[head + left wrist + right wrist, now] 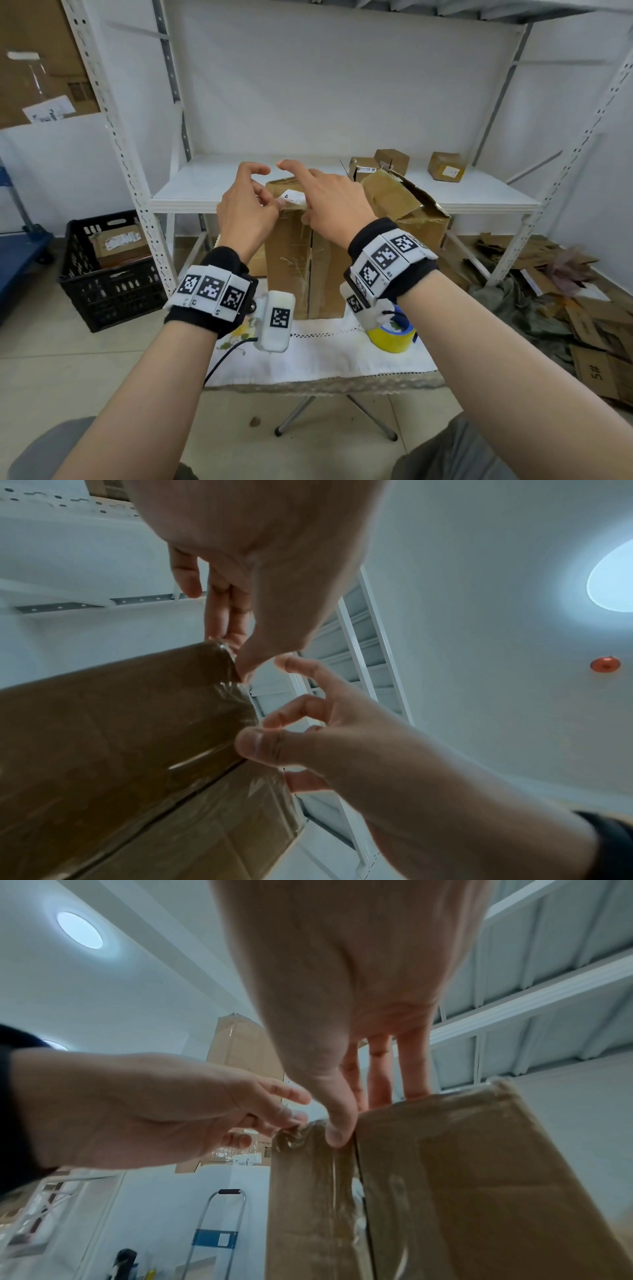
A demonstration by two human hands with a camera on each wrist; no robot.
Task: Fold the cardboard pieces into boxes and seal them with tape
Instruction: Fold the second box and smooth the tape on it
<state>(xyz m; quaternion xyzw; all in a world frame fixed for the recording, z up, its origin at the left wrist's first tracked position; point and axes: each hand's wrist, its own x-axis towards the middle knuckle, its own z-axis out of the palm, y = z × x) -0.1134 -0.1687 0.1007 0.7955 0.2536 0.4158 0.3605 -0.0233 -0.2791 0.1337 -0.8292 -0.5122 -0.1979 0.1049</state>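
Hands, two, left hand [247,209] and right hand [331,205], on one box [294,260]

A storeroom: white metal shelving [342,198] holding parcels [447,167] (flattened cardboard [582,329] litters the floor).

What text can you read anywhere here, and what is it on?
"5#": handwritten on a flat cardboard sheet on the floor, right.
Label on the box under the hands: too blurred.
Labels on the small shelf boxes and the crate's parcel: too small.
Wrist bands: coded squares only, tiny marks unreadable.
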